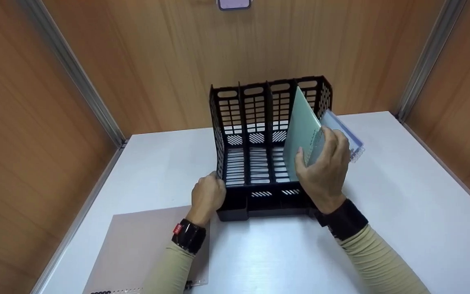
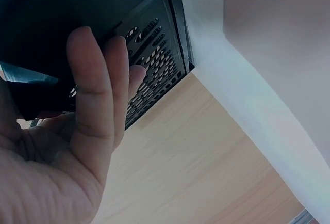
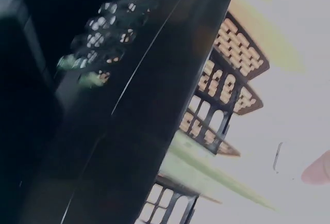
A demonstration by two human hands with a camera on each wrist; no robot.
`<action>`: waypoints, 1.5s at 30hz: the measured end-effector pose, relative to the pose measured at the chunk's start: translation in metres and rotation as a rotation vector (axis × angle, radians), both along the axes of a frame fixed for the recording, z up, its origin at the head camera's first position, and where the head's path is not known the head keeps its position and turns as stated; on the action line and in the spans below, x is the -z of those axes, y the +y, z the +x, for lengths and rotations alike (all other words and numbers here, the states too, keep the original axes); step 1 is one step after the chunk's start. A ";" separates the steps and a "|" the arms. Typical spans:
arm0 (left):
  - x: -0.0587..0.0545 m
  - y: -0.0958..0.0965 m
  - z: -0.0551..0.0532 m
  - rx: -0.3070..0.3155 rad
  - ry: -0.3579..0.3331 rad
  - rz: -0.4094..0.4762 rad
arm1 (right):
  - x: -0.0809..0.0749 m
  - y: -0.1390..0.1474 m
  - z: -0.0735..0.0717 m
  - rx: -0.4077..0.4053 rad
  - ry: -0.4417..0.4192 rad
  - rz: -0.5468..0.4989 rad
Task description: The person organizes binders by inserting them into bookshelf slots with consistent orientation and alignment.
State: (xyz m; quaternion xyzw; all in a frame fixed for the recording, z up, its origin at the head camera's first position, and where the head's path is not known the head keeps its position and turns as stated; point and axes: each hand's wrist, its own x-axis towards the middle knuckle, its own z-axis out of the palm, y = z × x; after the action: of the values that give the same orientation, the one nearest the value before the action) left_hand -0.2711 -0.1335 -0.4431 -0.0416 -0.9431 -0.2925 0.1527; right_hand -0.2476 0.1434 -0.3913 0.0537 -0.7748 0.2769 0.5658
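A black desktop file organizer (image 1: 258,191) with several upright compartments stands on the white table. My left hand (image 1: 209,195) grips its front left corner; in the left wrist view, the left hand's fingers (image 2: 93,90) lie along the perforated side wall (image 2: 154,53). My right hand (image 1: 325,167) holds a pale green notebook (image 1: 300,130), thumb on its left face and fingers over the near edge. The notebook stands slanted in the right part of the organizer. Beyond the right hand, a blue-edged spiral notebook (image 1: 343,128) leans outward; its lower part is hidden.
A translucent pinkish spiral notebook (image 1: 145,241) lies on the table (image 1: 259,257) at the front left, partly under the left forearm. Wood-patterned panels (image 1: 169,61) enclose the table at the back and sides. A phone-like device (image 1: 234,4) shows at the top edge.
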 end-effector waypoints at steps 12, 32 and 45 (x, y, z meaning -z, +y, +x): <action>-0.001 0.001 -0.001 0.008 0.018 -0.002 | 0.003 -0.042 0.023 -0.149 0.138 0.162; -0.003 -0.076 0.054 0.162 0.187 -0.331 | 0.040 -0.131 0.061 -0.560 0.042 0.541; -0.018 -0.147 0.099 0.341 -0.162 -0.485 | 0.059 -0.189 0.093 -0.619 -0.006 0.896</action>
State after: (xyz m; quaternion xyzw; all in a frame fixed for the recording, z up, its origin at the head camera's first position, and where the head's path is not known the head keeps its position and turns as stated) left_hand -0.1719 -0.2809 -0.4251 -0.2110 -0.9739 -0.0828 0.0115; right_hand -0.1544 -0.0458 -0.4506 0.5143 -0.7667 0.0733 0.3773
